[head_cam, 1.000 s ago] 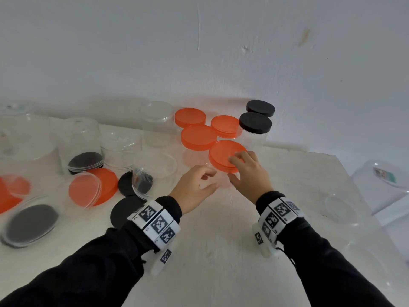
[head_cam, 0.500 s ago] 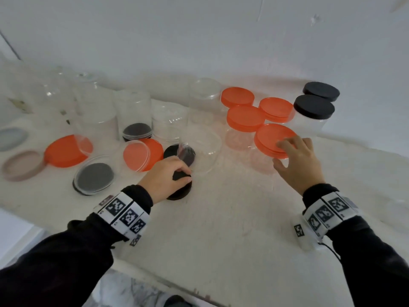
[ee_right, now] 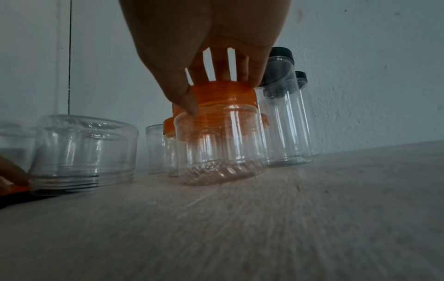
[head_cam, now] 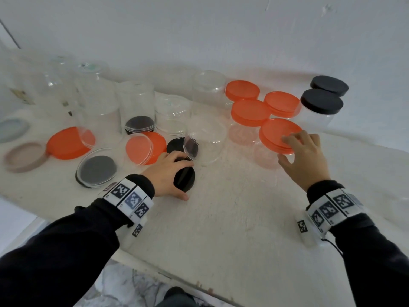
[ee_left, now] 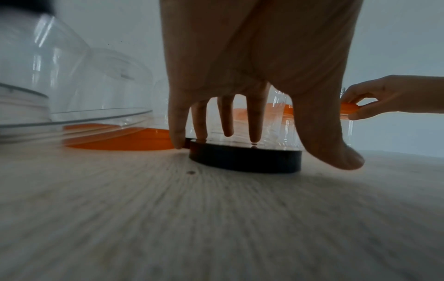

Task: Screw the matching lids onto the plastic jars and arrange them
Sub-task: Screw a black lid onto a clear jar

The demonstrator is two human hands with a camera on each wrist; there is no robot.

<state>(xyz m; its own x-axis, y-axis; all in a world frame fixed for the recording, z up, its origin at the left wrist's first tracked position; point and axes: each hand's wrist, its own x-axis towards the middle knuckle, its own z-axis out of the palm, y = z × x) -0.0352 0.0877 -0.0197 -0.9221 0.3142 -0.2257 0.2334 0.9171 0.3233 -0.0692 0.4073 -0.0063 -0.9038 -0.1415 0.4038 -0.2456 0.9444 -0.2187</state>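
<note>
A black lid lies flat on the white table. My left hand arches over it, with fingertips on its far rim and the thumb at its near edge. Just behind the lid stands an upside-down clear jar. To the right, my right hand grips the orange lid that sits on a small clear jar. Its thumb is on the lid's side and its fingers lie over the top.
Three orange-capped jars and two tall black-capped jars stand at the back right by the wall. Loose orange lids, black lids and several open clear jars crowd the left. The table's front edge runs diagonally below.
My left hand left the orange-lidded jar, moved left, and came down over the black lid, where it stays. My right hand has kept hold of the orange lid.
</note>
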